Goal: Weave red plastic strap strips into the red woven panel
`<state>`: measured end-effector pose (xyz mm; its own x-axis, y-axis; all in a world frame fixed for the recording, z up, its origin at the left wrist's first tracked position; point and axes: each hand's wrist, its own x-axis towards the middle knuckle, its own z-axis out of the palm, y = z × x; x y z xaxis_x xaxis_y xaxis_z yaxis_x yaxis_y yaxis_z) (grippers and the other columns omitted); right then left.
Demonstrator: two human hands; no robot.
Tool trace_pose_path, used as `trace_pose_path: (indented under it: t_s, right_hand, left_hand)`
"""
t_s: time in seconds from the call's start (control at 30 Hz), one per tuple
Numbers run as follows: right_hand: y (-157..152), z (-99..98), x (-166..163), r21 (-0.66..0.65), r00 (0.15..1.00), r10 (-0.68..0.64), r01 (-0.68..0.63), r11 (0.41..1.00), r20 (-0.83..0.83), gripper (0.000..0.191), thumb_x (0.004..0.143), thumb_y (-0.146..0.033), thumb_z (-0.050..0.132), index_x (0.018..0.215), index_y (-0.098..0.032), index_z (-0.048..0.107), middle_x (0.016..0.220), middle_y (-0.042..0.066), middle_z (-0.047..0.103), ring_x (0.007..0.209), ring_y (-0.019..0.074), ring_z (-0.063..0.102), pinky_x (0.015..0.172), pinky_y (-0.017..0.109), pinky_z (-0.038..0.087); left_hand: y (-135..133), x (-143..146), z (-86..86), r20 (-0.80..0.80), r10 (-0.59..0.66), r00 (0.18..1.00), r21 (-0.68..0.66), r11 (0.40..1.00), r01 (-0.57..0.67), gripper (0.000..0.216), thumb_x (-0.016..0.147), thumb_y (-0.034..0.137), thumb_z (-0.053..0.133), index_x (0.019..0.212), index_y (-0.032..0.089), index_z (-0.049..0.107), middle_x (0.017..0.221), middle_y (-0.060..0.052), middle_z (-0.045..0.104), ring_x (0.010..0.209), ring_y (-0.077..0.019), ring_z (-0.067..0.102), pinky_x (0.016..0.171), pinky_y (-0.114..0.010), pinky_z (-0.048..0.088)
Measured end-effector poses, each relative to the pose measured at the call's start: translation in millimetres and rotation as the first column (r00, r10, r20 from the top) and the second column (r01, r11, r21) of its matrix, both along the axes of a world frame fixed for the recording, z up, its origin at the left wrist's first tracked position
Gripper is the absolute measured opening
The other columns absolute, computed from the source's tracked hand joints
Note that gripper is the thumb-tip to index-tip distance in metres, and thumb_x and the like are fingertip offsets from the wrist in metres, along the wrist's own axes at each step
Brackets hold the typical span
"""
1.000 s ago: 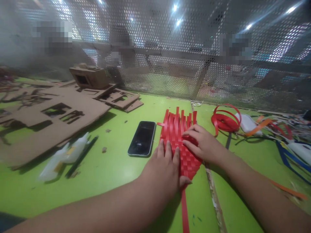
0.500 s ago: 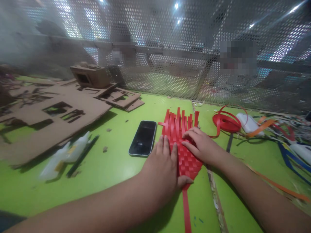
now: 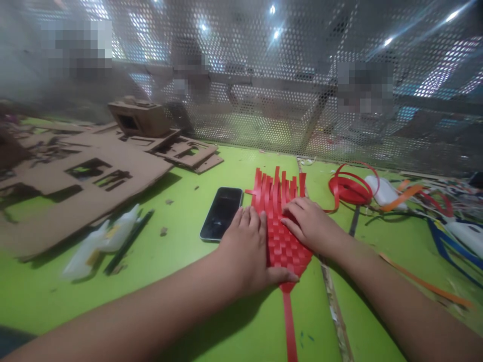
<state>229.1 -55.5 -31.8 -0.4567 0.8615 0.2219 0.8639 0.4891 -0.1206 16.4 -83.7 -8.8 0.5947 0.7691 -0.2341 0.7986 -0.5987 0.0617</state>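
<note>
A red piece woven from flat ribbon strips (image 3: 287, 246) lies on the green table, loose strip ends fanned out at its far side and one long strip (image 3: 289, 322) running toward me. Flat on its left edge rests my left hand (image 3: 247, 246), fingers stretched forward and thumb spread across the near corner. My right hand (image 3: 311, 223) lies over the right edge, its fingers slightly bent and apart, the tips touching the weave. Neither hand grips anything that I can see. Beside my left fingertips is a black phone (image 3: 222, 213).
Cut cardboard sheets (image 3: 124, 156) and a cardboard box (image 3: 139, 118) cover the left. Glue bottles (image 3: 98, 241) and a black pen (image 3: 128, 242) lie nearer. A red ribbon roll (image 3: 349, 188) and tangled strips (image 3: 445, 201) lie right. A perforated metal screen (image 3: 264, 90) stands behind; people are beyond it.
My left hand has slid slightly left and back, uncovering more of the weave near its fingers. My right hand stays almost in place.
</note>
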Motion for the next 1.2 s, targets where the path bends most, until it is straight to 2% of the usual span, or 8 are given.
trace_pose_path:
  t_s: [0.13,0.2,0.37,0.5,0.73,0.87,1.03,1.2]
  right_hand:
    - [-4.5,11.7,9.7,-0.002,0.995,0.057,-0.057,0.998,-0.078,0.013,0.099,-0.025,0.058,0.106,-0.017,0.065,0.106,0.010,0.066,0.100,0.0253,0.060,0.091,0.041,0.049]
    - [-5.7,19.1,18.7,0.015,0.994,0.030,-0.028,0.999,-0.110,0.013,0.098,-0.025,0.059,0.106,-0.018,0.066,0.107,0.010,0.066,0.100,0.0249,0.061,0.090,0.039,0.049]
    - [-1.8,28.7,43.3,-0.110,0.996,0.008,-0.018,0.994,-0.087,0.014,0.095,-0.026,0.061,0.099,-0.021,0.074,0.099,0.008,0.071,0.088,0.0227,0.068,0.079,0.036,0.052]
    - [2.1,27.4,53.1,-0.143,0.997,0.014,-0.025,0.989,-0.078,0.017,0.093,-0.027,0.063,0.100,-0.022,0.078,0.102,0.009,0.074,0.089,0.0233,0.071,0.082,0.037,0.054]
    - [0.2,21.9,40.4,-0.136,0.990,0.030,-0.049,0.989,-0.140,0.025,0.096,-0.024,0.059,0.114,-0.019,0.076,0.110,0.011,0.073,0.098,0.0233,0.070,0.089,0.038,0.055]
    - [0.7,17.4,32.5,-0.171,0.989,0.040,-0.065,0.983,-0.145,0.030,0.099,-0.025,0.056,0.120,-0.020,0.076,0.107,0.011,0.072,0.095,0.0224,0.070,0.086,0.038,0.056]
    - [0.5,14.7,24.9,-0.186,0.990,0.059,-0.083,0.979,-0.130,0.031,0.098,-0.024,0.055,0.119,-0.019,0.077,0.104,0.011,0.070,0.091,0.0225,0.070,0.086,0.039,0.056]
    - [-2.8,20.6,21.3,-0.183,0.992,0.061,-0.080,0.980,-0.107,0.030,0.098,-0.024,0.055,0.119,-0.021,0.077,0.108,0.011,0.071,0.094,0.0229,0.069,0.086,0.039,0.056]
  left_hand:
    - [-1.9,-0.5,2.9,-0.049,0.049,0.998,-0.022,0.998,-0.050,0.125,0.079,0.096,0.020,0.160,0.002,0.007,0.167,-0.024,0.006,0.154,-0.0445,-0.003,0.125,-0.061,0.003]
    - [-3.2,-0.2,2.6,-0.057,0.064,0.996,-0.021,0.998,-0.065,0.124,0.079,0.095,0.020,0.161,0.003,0.007,0.167,-0.024,0.006,0.154,-0.0442,-0.003,0.125,-0.060,0.003]
    - [-4.1,2.0,3.0,-0.060,0.050,0.997,0.006,0.999,-0.050,0.127,0.079,0.095,0.021,0.159,-0.003,0.010,0.165,-0.028,0.011,0.154,-0.0448,0.004,0.126,-0.058,0.004]
    - [-2.7,2.4,7.6,-0.095,0.047,0.994,-0.004,0.999,-0.047,0.128,0.079,0.096,0.020,0.159,-0.004,0.008,0.165,-0.029,0.010,0.154,-0.0442,0.007,0.126,-0.057,0.008]
    - [-1.4,2.5,7.1,-0.091,0.036,0.995,0.001,0.999,-0.036,0.127,0.080,0.095,0.021,0.159,-0.003,0.009,0.165,-0.029,0.011,0.154,-0.0435,0.008,0.126,-0.056,0.010]
    - [-1.4,3.3,4.5,-0.078,0.045,0.996,0.001,0.999,-0.046,0.126,0.080,0.094,0.026,0.159,-0.002,0.009,0.166,-0.027,0.009,0.155,-0.0426,0.006,0.127,-0.056,0.010]
    - [-2.5,2.8,4.1,-0.058,0.043,0.997,-0.009,0.999,-0.044,0.123,0.082,0.092,0.027,0.160,-0.002,0.008,0.166,-0.026,0.009,0.155,-0.0424,0.008,0.127,-0.055,0.013]
    - [-3.2,1.6,4.1,-0.008,0.030,1.000,0.001,1.000,-0.030,0.125,0.081,0.092,0.028,0.159,-0.004,0.014,0.165,-0.027,0.014,0.154,-0.0445,0.012,0.127,-0.057,0.016]
